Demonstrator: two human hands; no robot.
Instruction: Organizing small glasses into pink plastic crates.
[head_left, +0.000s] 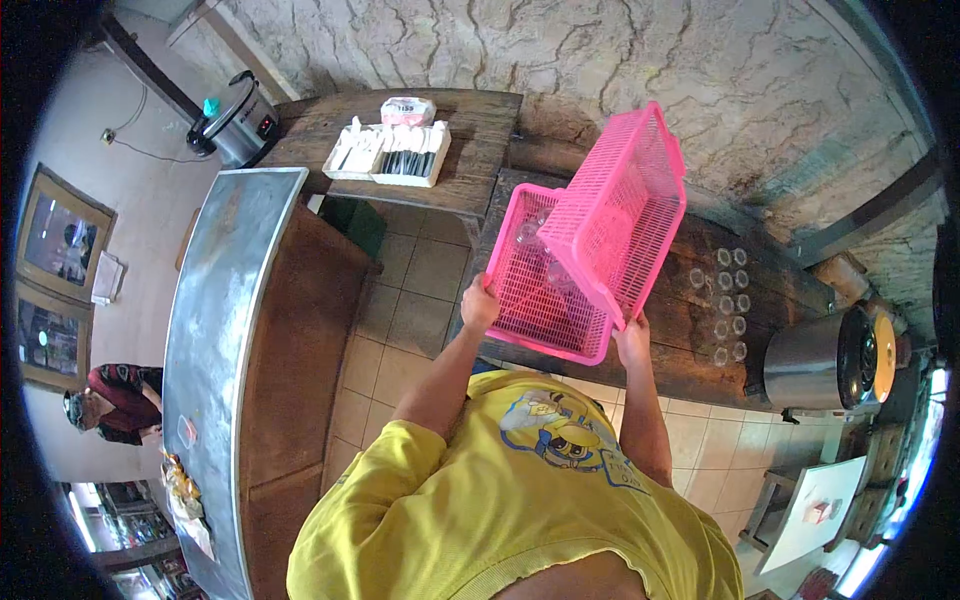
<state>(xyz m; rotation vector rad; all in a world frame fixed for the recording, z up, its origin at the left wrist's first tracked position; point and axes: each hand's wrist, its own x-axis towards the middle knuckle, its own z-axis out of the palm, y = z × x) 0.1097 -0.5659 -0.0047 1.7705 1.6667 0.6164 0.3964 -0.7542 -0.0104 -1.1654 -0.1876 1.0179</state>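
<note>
Two pink plastic baskets are before me over the dark wooden table. My left hand (480, 303) grips the left rim of the lower basket (517, 292), which holds a few clear glasses (559, 274). The other basket (619, 202) is tilted up on its side, its lower corner inside the first one. My right hand (633, 339) holds the pink rim where the two baskets meet; I cannot tell whether it grips one or both. To the right of the baskets, several clear glasses (725, 304) stand in rows on the wooden table (679, 315).
A large metal drink dispenser (806, 360) stands at the table's right end. On the left wooden table are a cutlery tray (390, 154), a tissue pack (408, 111) and a rice cooker (241, 124). A person (120, 401) is behind the metal-topped counter (214, 300).
</note>
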